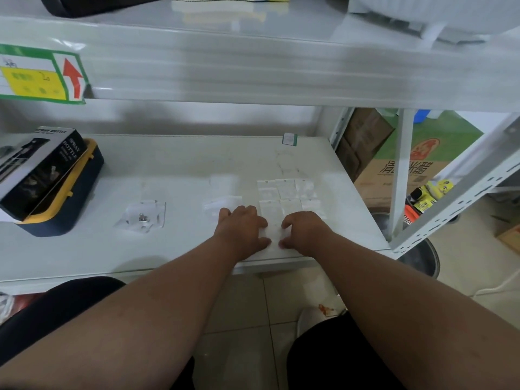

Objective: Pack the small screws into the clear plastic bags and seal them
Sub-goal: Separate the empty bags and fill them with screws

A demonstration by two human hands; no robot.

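Note:
Both my hands rest on the white shelf near its front edge, on a small clear plastic bag that lies between them. My left hand pinches the bag's left side and my right hand pinches its right side. Behind them lie several small clear bags set out in rows. A loose clear bag lies just left of the rows. Further left, an open clear bag holds a few small screws. I cannot see any screw in the bag under my hands.
A black spray-bottle box lies on a dark blue and yellow case at the shelf's left. An upper shelf overhangs the work surface. A perforated upright and cardboard boxes stand to the right.

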